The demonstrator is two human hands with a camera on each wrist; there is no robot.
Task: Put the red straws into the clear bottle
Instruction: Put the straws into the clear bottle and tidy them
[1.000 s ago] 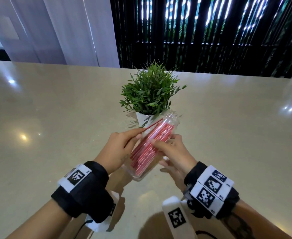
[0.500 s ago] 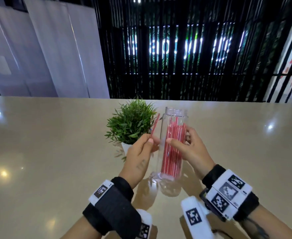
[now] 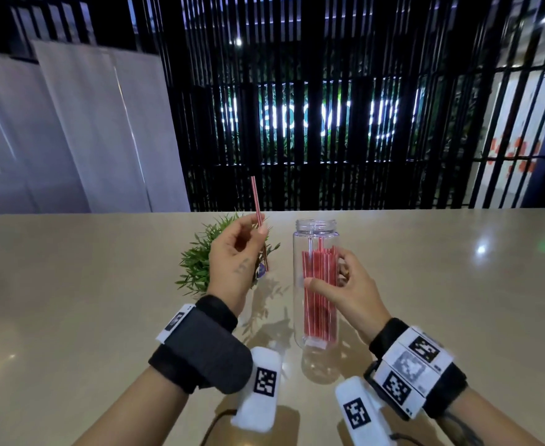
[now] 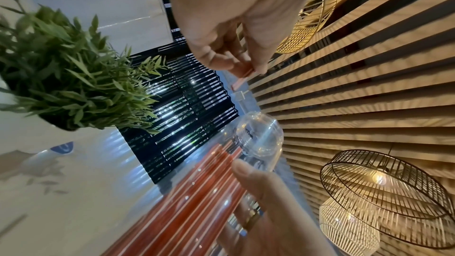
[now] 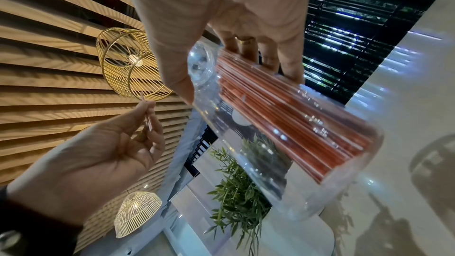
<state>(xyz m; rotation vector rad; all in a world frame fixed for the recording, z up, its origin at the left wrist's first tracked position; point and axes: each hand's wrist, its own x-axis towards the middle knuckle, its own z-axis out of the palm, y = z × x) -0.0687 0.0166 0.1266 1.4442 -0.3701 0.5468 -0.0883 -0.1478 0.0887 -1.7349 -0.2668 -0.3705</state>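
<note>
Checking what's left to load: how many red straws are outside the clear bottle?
1. One red straw is pinched upright in the left hand, beside the bottle that the right hand holds. Others may lie out of view.

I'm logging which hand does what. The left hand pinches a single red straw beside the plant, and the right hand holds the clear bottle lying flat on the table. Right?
Not quite. The clear bottle is upright, not lying flat, as the head view shows. The rest holds: the left hand pinches a single red straw beside the plant, and the right hand holds the bottle.

Dim warm light, tabletop point(image 3: 71, 317) glare, blurred wide-angle edges.
</note>
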